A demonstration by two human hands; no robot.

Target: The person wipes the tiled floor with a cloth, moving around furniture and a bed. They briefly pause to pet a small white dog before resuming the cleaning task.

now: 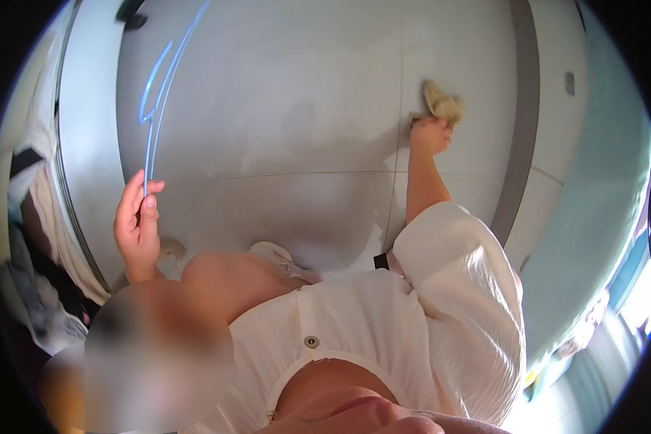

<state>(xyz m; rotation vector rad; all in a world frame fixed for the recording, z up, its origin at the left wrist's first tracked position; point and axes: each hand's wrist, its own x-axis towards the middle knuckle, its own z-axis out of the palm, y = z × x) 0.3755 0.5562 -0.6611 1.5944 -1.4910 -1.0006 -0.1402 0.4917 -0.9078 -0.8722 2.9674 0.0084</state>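
Observation:
My left hand [138, 225] pinches a thin blue clothes hanger [154, 116] between thumb and fingers, at the left of the view. The hanger points away from me, and its far end runs out of the top of the picture. On the right, my right hand [431, 134] is stretched out low above the floor, its fingers closed on a crumpled beige cloth item [444, 103]. What kind of item it is, and whether it touches the floor, I cannot tell. Part of a light shoe or slipper [274, 252] shows beside my bare knee.
Pale tiles [304, 81] cover the floor. To the left, clothes [49, 217] hang or lie behind a white panel [89, 108]. A bed-like surface with a teal cover [586, 211] runs along the right. A black object [135, 20] is at top left; a blurred patch hides the lower left.

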